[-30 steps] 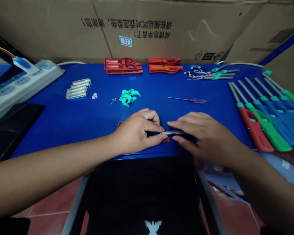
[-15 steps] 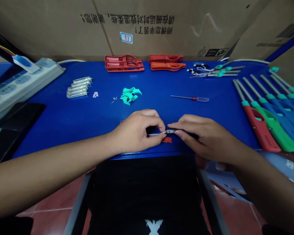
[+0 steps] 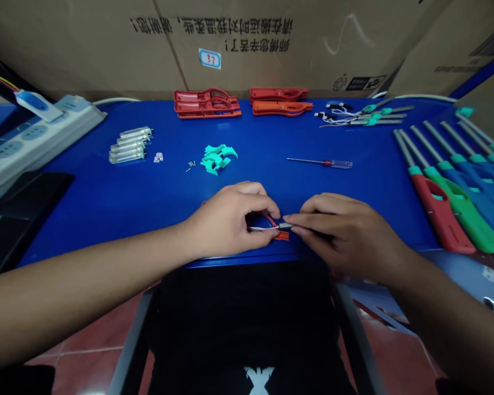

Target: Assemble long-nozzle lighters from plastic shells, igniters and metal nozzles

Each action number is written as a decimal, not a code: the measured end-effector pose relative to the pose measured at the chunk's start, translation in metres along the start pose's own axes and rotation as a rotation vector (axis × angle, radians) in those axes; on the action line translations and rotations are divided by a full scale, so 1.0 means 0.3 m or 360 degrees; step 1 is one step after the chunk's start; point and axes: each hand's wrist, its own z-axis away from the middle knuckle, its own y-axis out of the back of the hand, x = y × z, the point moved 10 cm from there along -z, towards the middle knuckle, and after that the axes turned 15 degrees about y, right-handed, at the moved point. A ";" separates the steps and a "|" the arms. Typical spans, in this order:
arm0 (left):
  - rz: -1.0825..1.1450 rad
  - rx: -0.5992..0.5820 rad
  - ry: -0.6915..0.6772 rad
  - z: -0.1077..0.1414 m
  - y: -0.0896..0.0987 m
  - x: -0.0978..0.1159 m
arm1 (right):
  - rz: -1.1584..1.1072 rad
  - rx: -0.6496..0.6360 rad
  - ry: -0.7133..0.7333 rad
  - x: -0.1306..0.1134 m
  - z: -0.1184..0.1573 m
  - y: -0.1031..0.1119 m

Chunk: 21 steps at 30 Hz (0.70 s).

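Note:
At the table's front edge, my left hand (image 3: pixel 234 219) is curled around an orange lighter shell half (image 3: pixel 281 236), most of it hidden under the palm. Its thumb and index fingertip stand apart, with thin white wires (image 3: pixel 261 228) running between them. My right hand (image 3: pixel 346 230) is closed in a pinch on a small grey metal tube (image 3: pixel 285 226) where the wires end. The tube's right part is covered by the fingers. Its left end sits just above the shell, close to my left fingertips; whether it touches the shell I cannot tell.
Beyond my hands lie a screwdriver (image 3: pixel 333 163), green plastic parts (image 3: pixel 216 159), small screws (image 3: pixel 191 164) and clear tanks (image 3: pixel 128 145). Red shell halves (image 3: pixel 208 104) and wired metal tubes (image 3: pixel 370 118) line the back. Finished-looking lighters (image 3: pixel 444 211) are at right, a power strip (image 3: pixel 41 134) at left.
My left thumb and index finger have parted, showing an orange loop of the shell. My right fingers now pinch the tube closer to its left end, and it has shifted slightly down.

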 end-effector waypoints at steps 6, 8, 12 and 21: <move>-0.0044 -0.0071 0.0030 -0.004 -0.009 0.005 | -0.0197 0.0225 -0.0223 0.014 0.033 0.015; -0.0038 -0.0095 0.0023 -0.004 -0.009 0.010 | -0.0253 0.0247 -0.0277 0.017 0.039 0.010; -0.0111 -0.0151 -0.0017 0.003 -0.013 0.016 | -0.0266 0.0252 -0.0322 0.017 0.045 0.002; -0.0198 -0.0209 -0.0105 0.015 -0.034 0.024 | -0.0221 0.0248 -0.0357 0.004 0.043 0.008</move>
